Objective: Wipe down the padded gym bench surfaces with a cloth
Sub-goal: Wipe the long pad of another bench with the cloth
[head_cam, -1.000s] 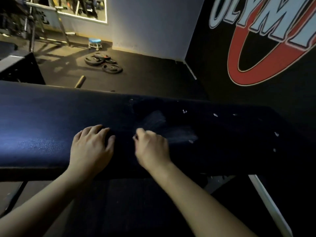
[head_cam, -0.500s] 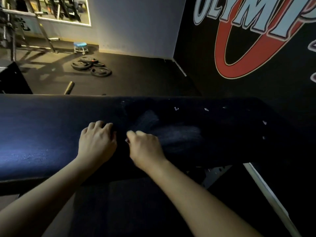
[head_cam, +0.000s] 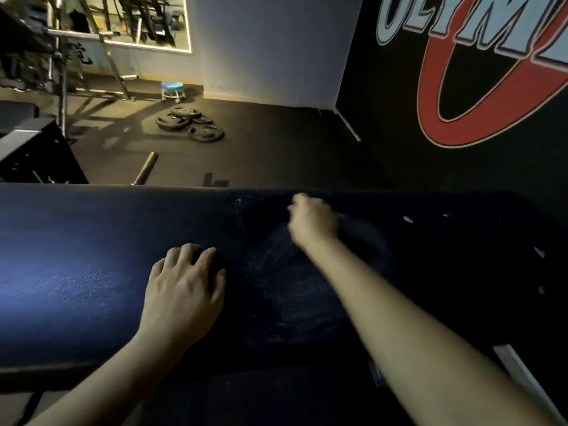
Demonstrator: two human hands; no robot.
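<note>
A long dark padded bench [head_cam: 92,272] runs across the view from left to right. My left hand [head_cam: 184,290] rests on its near half with fingers spread and only slightly bent. Farther out, near the bench's back edge, my right hand [head_cam: 313,222] is blurred by motion. Its fingers are curled round a dark cloth [head_cam: 356,233] that barely stands out from the padding. Pale smear marks [head_cam: 276,250] fan out on the pad below the right hand. Small light specks [head_cam: 408,219] dot the bench's right end.
Behind the bench, several weight plates [head_cam: 190,124] and a bar end [head_cam: 146,170] lie on the dark rubber floor. A small blue stool [head_cam: 172,90] and a rack frame [head_cam: 61,56] stand at the back left. A black wall with a red and blue logo [head_cam: 461,96] closes the right side.
My right hand has swept away from me and to the right, from beside the left hand to the bench's far edge. The left hand has stayed in place on the pad.
</note>
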